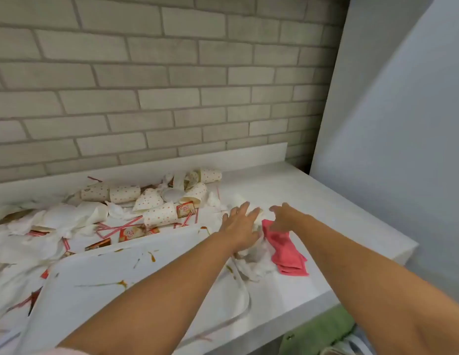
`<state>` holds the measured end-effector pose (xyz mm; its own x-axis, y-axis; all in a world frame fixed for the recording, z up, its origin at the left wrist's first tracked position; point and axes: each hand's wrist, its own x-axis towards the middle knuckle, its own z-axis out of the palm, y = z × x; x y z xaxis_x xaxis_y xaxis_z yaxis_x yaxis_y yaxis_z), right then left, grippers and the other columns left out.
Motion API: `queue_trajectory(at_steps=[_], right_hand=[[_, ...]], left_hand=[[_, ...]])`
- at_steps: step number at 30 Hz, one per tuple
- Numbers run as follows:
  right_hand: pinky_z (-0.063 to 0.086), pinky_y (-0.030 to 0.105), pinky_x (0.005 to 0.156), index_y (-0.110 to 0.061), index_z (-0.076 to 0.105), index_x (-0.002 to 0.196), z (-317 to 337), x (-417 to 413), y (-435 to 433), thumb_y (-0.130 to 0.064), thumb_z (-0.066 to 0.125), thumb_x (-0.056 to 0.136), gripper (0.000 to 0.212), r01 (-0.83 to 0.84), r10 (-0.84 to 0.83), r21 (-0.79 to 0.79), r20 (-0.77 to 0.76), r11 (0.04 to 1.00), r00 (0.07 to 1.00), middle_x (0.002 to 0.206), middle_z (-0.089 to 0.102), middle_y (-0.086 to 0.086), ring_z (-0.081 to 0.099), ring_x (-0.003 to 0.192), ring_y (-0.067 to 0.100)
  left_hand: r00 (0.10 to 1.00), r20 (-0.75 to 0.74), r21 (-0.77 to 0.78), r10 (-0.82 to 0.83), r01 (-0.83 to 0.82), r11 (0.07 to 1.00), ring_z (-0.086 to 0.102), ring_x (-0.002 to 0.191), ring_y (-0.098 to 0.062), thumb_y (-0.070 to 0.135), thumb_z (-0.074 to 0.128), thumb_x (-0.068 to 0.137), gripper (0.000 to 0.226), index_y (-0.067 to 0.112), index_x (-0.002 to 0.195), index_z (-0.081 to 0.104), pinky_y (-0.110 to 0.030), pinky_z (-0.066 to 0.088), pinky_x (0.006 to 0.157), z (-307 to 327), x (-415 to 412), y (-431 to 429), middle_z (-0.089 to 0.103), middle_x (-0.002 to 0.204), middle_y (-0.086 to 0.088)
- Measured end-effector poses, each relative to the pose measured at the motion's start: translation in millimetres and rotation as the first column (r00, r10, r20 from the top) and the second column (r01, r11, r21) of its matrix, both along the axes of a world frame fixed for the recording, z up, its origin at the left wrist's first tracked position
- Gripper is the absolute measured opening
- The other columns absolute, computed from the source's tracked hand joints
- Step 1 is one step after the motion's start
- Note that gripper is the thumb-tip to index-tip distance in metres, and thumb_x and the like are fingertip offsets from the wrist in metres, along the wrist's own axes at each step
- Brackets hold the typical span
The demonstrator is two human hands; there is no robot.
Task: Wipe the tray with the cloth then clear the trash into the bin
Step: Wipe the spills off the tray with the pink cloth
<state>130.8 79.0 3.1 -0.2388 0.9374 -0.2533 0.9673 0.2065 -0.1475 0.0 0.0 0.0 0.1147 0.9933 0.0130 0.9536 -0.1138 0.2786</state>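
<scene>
White desk (313,201) under a grey brick wall (172,85). Left hand (240,224) lies flat, fingers straight, on crumpled napkins (254,262). Right hand (287,217) curls over the pink cloth (287,252), but I can't tell through the blur whether it grips. Stained tray (100,272) just left, trash (151,201) behind.

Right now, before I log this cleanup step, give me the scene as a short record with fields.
tray: white, on the counter, brown smears not yet wiped
cloth: pink, folded, on the counter right of the tray
left hand: fingers straight, resting on crumpled napkins
right hand: over the cloth's far end, grip unclear
trash: dotted paper cups, striped straws and packets behind the tray
bin: not clearly in view
</scene>
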Motion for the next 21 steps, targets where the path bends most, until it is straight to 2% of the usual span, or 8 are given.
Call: queue_trajectory(at_steps=[4, 6, 9, 12, 15, 17, 19, 21], right_hand=[[0.043, 0.042, 0.087, -0.019, 0.040, 0.126, -23, 2, -5, -0.027, 0.041, 0.091, 0.036, -0.051, 0.057, -0.061, 0.099, 0.997, 0.993, 0.124, 0.047, 0.013, 0.044, 0.120, 0.031], [0.046, 0.041, 0.086, -0.019, 0.041, 0.119, -31, 2, -5, -0.023, 0.044, 0.087, 0.032, -0.058, 0.066, -0.079, 0.105, 0.995, 0.992, 0.117, 0.051, 0.012, 0.045, 0.115, 0.030], [0.046, 0.037, 0.093, -0.014, 0.046, 0.122, -33, 3, -6, -0.018, 0.046, 0.090, 0.032, -0.019, 0.021, -0.046, 0.058, 0.999, 0.998, 0.118, 0.053, 0.012, 0.047, 0.116, 0.029], [0.045, 0.030, 0.082, -0.011, 0.047, 0.124, -37, 1, -4, -0.018, 0.046, 0.092, 0.033, -0.016, 0.016, -0.002, 0.057, 1.000, 0.998, 0.120, 0.056, 0.013, 0.054, 0.111, 0.029], [0.043, 0.029, 0.081, -0.009, 0.046, 0.127, -37, -2, -1, -0.018, 0.049, 0.092, 0.036, -0.009, 0.010, -0.027, 0.051, 1.000, 0.999, 0.122, 0.056, 0.012, 0.056, 0.111, 0.029], [0.042, 0.030, 0.078, -0.010, 0.048, 0.124, -30, -5, -2, -0.023, 0.044, 0.095, 0.032, 0.002, -0.002, -0.008, 0.067, 1.000, 0.998, 0.119, 0.057, 0.011, 0.057, 0.108, 0.028], [0.045, 0.029, 0.075, -0.011, 0.053, 0.119, -16, -9, -2, -0.028, 0.036, 0.099, 0.032, 0.026, -0.031, 0.056, 0.086, 0.998, 0.996, 0.107, 0.061, 0.008, 0.060, 0.095, 0.025], [0.051, 0.028, 0.075, -0.010, 0.057, 0.111, 1, -19, -2, -0.027, 0.033, 0.100, 0.032, 0.051, -0.060, 0.097, 0.086, 0.994, 0.994, 0.085, 0.062, 0.005, 0.061, 0.082, 0.021]], left_hand=[[0.999, -0.049, -0.049, 0.022, -0.024, 0.998, 0.007, 0.144, -0.029, 0.036, 0.043, 0.096, 0.062, 0.025, 0.149, 0.014, -0.049, 0.010, 0.117, -12, 2, 4, 0.001, 0.158, -0.004], [0.998, -0.050, -0.064, 0.030, -0.033, 0.997, 0.006, 0.145, -0.029, 0.037, 0.043, 0.096, 0.062, 0.025, 0.149, 0.014, -0.049, 0.009, 0.117, -18, 2, 6, 0.001, 0.158, -0.005], [0.997, -0.044, -0.053, 0.066, -0.069, 0.996, 0.007, 0.144, -0.030, 0.038, 0.043, 0.096, 0.061, 0.024, 0.149, 0.016, -0.048, 0.009, 0.116, -21, 0, 7, 0.003, 0.157, -0.009], [0.996, -0.036, -0.037, 0.082, -0.083, 0.996, 0.011, 0.143, -0.031, 0.037, 0.043, 0.096, 0.059, 0.024, 0.148, 0.018, -0.047, 0.012, 0.115, -23, -3, 6, 0.007, 0.155, -0.010], [0.995, -0.018, -0.018, 0.101, -0.101, 0.995, 0.013, 0.142, -0.031, 0.036, 0.044, 0.095, 0.058, 0.024, 0.147, 0.020, -0.047, 0.014, 0.115, -22, -9, 5, 0.009, 0.155, -0.011], [0.994, 0.004, 0.000, 0.113, -0.113, 0.994, 0.014, 0.142, -0.031, 0.035, 0.045, 0.095, 0.057, 0.024, 0.147, 0.022, -0.047, 0.015, 0.115, -20, -14, 3, 0.010, 0.155, -0.010], [0.990, 0.038, 0.037, 0.134, -0.135, 0.990, 0.017, 0.141, -0.029, 0.034, 0.045, 0.096, 0.056, 0.024, 0.146, 0.024, -0.045, 0.018, 0.114, -17, -24, -1, 0.013, 0.154, -0.009], [0.984, 0.071, 0.085, 0.161, -0.167, 0.982, 0.022, 0.139, -0.028, 0.032, 0.046, 0.096, 0.053, 0.024, 0.145, 0.028, -0.043, 0.023, 0.112, -14, -37, -6, 0.018, 0.152, -0.007]])
